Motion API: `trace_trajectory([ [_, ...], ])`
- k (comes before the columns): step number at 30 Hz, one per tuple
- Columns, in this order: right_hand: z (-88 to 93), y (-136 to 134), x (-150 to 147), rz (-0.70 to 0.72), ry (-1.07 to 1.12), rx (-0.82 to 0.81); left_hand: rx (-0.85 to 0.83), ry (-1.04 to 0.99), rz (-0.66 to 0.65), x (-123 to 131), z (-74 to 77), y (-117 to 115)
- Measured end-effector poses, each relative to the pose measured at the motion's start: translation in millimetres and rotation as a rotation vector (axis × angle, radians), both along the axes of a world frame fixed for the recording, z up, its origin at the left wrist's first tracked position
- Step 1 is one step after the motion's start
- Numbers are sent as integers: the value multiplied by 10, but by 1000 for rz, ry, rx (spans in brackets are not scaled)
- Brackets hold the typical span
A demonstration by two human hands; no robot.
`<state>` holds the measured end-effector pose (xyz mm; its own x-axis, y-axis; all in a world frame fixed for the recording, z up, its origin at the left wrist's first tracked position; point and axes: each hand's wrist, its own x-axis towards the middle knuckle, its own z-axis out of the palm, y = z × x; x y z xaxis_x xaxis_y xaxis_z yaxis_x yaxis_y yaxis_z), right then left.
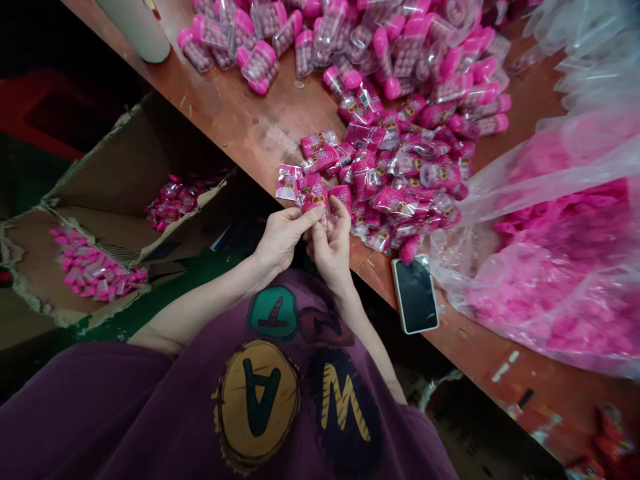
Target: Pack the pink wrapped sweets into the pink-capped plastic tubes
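Near the table's front edge, my left hand [281,241] pinches the lower end of a pink printed wrapper [314,190] between thumb and fingers. Close beside it, my right hand [333,248] is closed at the same lower end, its thumb and fingers bent together. What lies between the fingertips is partly hidden. A flat pink and white wrapper [289,182] lies just left of the held one. Directly beyond my hands spreads a pile of pink-wrapped candy bottles [385,167].
Unwrapped clear bottles with pink caps [330,30] heap at the back. To the right are a phone [416,293] and a plastic bag of pink pieces [550,267]. Cardboard boxes [110,187] with pink items stand left, below the table edge. A pale cylinder [143,33] stands at upper left.
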<state>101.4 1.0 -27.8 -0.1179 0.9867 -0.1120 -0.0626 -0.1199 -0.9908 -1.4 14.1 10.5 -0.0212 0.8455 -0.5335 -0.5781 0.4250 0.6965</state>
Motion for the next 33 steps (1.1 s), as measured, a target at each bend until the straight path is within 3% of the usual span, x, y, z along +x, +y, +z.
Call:
trace_trajectory([
  [6,153,29,107,109,268,-218,48,-68,-187,-148,79,-20],
  [13,109,68,88,87,387,-212,95,-38,-252,-155,14,-3],
  [17,90,93,52,75,326,-205,104,-20,-292,-73,2,-22],
  [20,221,223,142,86,111,-120,169,-58,-275,-78,45,-65],
  [23,500,508,411,-88,-230,126,166,-18,-212,-175,14,-142],
  [25,709,718,622,-308,-469,335,69,86,-170,-276,-86,-170],
  [28,893,869,750,-424,-857,440,-89,229,-126,-405,-300,-118],
  [30,855,798,618,-308,-1097,389,-134,260,-128,-435,-428,-33],
  [33,571,513,222,143,-1372,276,-154,258,-126,-408,-553,79],
])
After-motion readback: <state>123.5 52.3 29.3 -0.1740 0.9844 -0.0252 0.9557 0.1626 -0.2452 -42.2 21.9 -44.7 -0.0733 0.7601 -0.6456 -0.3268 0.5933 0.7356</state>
